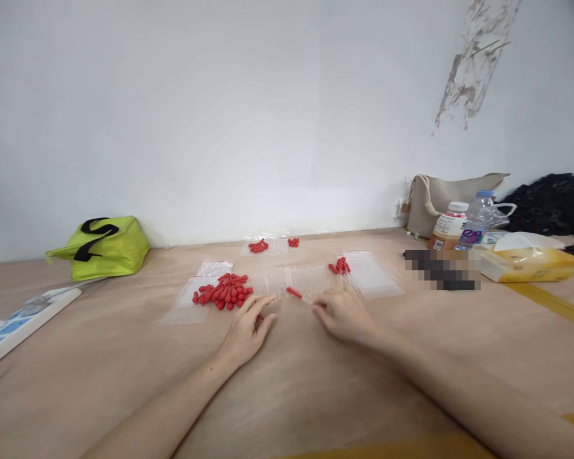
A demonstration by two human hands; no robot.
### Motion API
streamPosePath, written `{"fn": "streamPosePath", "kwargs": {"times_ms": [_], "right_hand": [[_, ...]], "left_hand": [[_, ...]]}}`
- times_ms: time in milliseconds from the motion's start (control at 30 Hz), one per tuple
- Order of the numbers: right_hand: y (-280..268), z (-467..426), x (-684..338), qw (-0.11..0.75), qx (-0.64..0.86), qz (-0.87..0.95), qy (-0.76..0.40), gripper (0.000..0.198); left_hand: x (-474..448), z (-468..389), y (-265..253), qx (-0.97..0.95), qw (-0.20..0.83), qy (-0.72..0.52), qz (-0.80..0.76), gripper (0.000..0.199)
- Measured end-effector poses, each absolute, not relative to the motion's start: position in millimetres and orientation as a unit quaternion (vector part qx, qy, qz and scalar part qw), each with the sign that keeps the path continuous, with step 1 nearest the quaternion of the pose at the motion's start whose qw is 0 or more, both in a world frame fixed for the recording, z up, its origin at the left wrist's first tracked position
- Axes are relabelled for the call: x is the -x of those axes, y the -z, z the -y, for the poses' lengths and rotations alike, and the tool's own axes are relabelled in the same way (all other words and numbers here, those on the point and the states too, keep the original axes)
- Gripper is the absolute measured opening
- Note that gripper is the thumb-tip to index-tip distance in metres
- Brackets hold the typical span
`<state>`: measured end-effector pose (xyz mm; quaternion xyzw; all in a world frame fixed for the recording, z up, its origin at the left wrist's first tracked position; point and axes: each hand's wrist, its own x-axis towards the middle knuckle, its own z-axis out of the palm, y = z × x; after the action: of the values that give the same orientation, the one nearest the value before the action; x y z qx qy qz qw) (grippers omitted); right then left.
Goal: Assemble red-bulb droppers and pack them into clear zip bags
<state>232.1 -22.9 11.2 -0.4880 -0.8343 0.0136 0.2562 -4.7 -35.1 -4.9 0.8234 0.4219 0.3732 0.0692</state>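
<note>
My right hand (344, 313) pinches the clear thin tube of a dropper, and its red rubber bulb (294, 292) points left, away from the fingers. My left hand (247, 328) rests low over the table with thumb and fingers apart, holding nothing that I can see. Just beyond it lies a pile of red rubber bulbs (224, 292), partly on a clear plastic bag (184, 309). Between and beyond both hands is a row of clear thin tubes (309, 277). A few red-bulbed droppers (340, 266) lie beyond my right hand, beside another clear bag (370, 274).
At the back by the wall are more red bulbs (258, 246) and tubes. A green bag (110, 248) and a power strip (29, 319) lie left. Bottles (452, 226), a grey bag (418, 213), a tissue pack (530, 264) and a blurred-out dark object (442, 271) are right.
</note>
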Motion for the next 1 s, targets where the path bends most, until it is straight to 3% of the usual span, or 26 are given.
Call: {"fn": "streamPosePath", "kwargs": {"times_ms": [100, 233, 400, 700, 1000], "right_hand": [[-18.0, -5.5, -251.2, 0.294, 0.627, 0.717, -0.078, 0.028], [-22.9, -37.7, -263.3, 0.264, 0.718, 0.642, -0.046, 0.033], [-8.0, -52.1, -254.6, 0.239, 0.733, 0.637, 0.004, 0.024], [3.9, -53.0, -253.6, 0.200, 0.731, 0.646, 0.088, 0.038], [1.0, -58.1, -248.6, 0.190, 0.738, 0.643, 0.071, 0.036]], "left_hand": [[3.6, 37.5, 3.8, -0.840, 0.087, -0.346, -0.409, 0.025], [2.4, 39.1, 1.9, -0.859, 0.102, -0.318, -0.388, 0.021], [2.1, 38.2, 0.3, -0.864, 0.103, -0.307, -0.385, 0.016], [0.9, 36.8, 0.8, -0.866, 0.102, -0.303, -0.384, 0.016], [1.4, 36.0, 0.1, -0.868, 0.108, -0.303, -0.378, 0.015]]}}
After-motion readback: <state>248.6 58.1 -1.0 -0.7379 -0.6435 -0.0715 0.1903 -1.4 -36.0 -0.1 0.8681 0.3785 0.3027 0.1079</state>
